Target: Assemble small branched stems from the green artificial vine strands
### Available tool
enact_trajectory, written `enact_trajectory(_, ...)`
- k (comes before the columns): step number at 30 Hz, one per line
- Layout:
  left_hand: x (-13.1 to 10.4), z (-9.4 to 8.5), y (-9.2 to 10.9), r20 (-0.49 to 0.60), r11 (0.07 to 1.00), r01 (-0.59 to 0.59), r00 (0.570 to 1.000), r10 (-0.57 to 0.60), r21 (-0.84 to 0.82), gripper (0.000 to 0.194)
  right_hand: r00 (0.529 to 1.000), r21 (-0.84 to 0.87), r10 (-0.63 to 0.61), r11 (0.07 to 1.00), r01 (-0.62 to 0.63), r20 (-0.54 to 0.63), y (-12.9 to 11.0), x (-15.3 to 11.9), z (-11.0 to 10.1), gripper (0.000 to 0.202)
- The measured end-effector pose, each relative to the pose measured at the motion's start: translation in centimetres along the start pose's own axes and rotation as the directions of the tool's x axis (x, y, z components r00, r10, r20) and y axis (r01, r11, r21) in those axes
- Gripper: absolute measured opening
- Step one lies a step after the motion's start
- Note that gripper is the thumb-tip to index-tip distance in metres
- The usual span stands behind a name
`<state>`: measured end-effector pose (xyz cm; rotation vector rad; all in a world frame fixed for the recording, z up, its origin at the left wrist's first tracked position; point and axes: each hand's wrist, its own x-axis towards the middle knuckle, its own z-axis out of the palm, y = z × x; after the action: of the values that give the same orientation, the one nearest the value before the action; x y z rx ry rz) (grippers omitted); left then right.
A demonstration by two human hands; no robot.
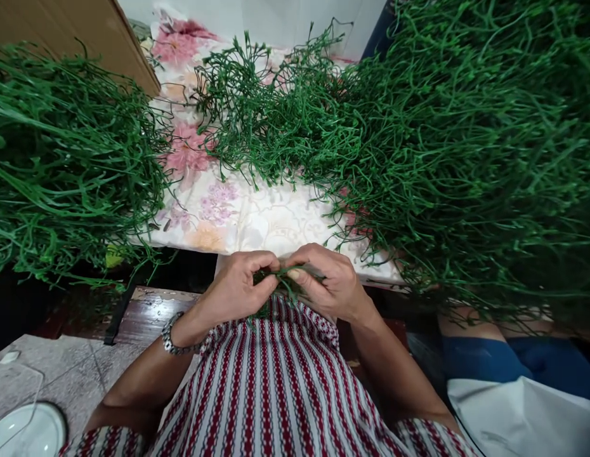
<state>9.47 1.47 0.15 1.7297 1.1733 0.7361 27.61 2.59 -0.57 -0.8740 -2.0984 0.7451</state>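
My left hand (242, 284) and my right hand (329, 280) meet in front of my lap, at the near edge of the table. Thin green stems (286, 273), which look like plastic artificial foliage, are pinched between thumb and fingers of both hands. The stems cross the small gap between the fingertips, and some strands hang below. The parts inside my palms are hidden. Beyond my hands, a loose heap of similar branched green stems (299, 120) lies on the flowered tablecloth (271, 219).
A large pile of green stems (476, 158) covers the right side and overhangs the edge. Another pile (71, 152) stands at left, before a cardboard box (80, 38). A wooden surface (157, 314), a round white object (28, 431) and a white sheet-like item (528, 412) are lower down.
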Motion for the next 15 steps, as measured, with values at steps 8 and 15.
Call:
enact_trajectory(8,0.1,-0.3,-0.4,0.038,0.995,-0.092,0.995,0.094,-0.049,0.015,0.997,0.045,0.052,0.998,-0.055,0.051,0.9,0.3,-0.4,0.019)
enact_trajectory(15,0.0,0.3,-0.8,-0.006,0.989,-0.143,0.99,0.143,0.038,0.016,0.988,-0.067,-0.054,0.996,0.064,0.144,-1.0,0.0,-2.8,0.064)
